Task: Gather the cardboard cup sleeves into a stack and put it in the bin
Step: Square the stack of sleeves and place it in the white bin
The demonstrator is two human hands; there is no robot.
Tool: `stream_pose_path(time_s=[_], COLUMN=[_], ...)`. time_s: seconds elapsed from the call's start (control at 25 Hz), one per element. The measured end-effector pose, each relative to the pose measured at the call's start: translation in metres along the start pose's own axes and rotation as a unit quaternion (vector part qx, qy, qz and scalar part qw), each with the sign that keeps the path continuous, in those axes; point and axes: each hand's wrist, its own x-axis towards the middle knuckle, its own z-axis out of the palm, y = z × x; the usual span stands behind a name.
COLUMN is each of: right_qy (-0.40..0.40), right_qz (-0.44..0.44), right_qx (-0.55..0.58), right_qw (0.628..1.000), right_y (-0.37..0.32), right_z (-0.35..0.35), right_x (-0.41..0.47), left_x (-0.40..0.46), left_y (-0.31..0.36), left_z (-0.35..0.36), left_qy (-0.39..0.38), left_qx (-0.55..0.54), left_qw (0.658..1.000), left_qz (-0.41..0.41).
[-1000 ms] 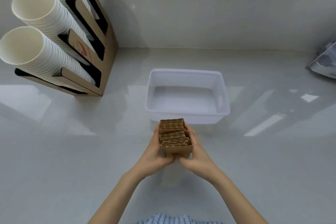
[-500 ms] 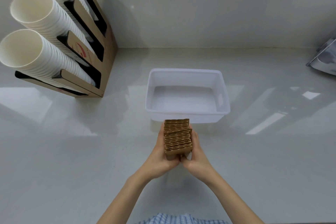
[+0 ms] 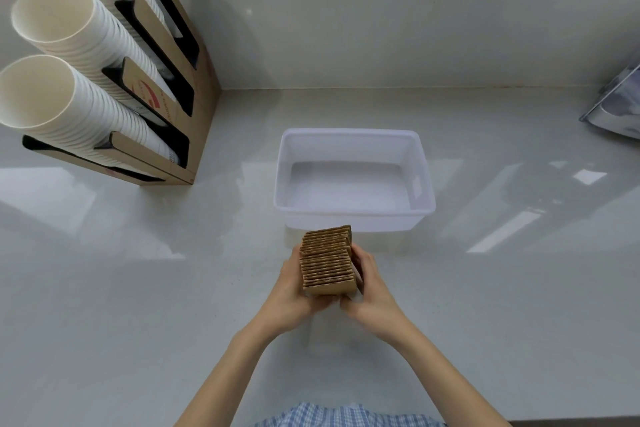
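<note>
A stack of brown cardboard cup sleeves (image 3: pixel 327 260) is held above the counter, just in front of the near wall of the white plastic bin (image 3: pixel 353 218). My left hand (image 3: pixel 289 291) presses the stack's left side and my right hand (image 3: pixel 372 288) presses its right side, thumbs toward me. The sleeves stand on edge, packed together, with the far ones fanned a little to the right. The bin's inside shows nothing in it.
A cardboard rack (image 3: pixel 180 87) holding three tilted columns of white paper cups (image 3: pixel 62 87) stands at the left against the back wall. A shiny metal object (image 3: pixel 620 107) sits at the far right edge. The glossy grey counter (image 3: pixel 138 288) spreads all around.
Both hands have carried the stack slightly forward and right, toward the bin's near wall. The sleeves are pressed tighter together, with the far end now leaning right.
</note>
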Motion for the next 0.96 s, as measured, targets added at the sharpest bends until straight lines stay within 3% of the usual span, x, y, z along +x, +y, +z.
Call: stream_pose_path(time_s=[0.28,0.44,0.56,0.68,0.8,0.96], right_qy=[-0.058,-0.076,-0.046,-0.035,-0.064,-0.064], right_qz=[0.035,0.042,0.018,-0.054,-0.092,-0.079], right_qx=[0.061,0.035,-0.016,-0.155,-0.230,-0.238], right_qw=[0.996,0.996,0.999,0.986,0.967,0.966], right_y=[0.000,-0.009,-0.016,-0.026,-0.028,-0.008], right_z=[0.002,-0.002,-0.014,-0.024,-0.022,-0.019], right_x=[-0.006,-0.007,-0.009,-0.010,-0.007,-0.002], left_x=[-0.004,-0.005,-0.005,-0.004,-0.002,0.001], left_y=[0.010,0.014,0.017,0.018,0.015,0.008], left_z=[-0.015,-0.022,-0.035,-0.038,-0.031,-0.023], left_qy=[-0.062,-0.035,-0.011,-0.042,-0.059,-0.088], left_qx=[0.029,0.102,0.271,0.409,0.440,0.453], left_qw=[0.998,0.994,0.962,0.910,0.894,0.885], left_qz=[0.004,0.018,0.031,0.046,0.062,0.056])
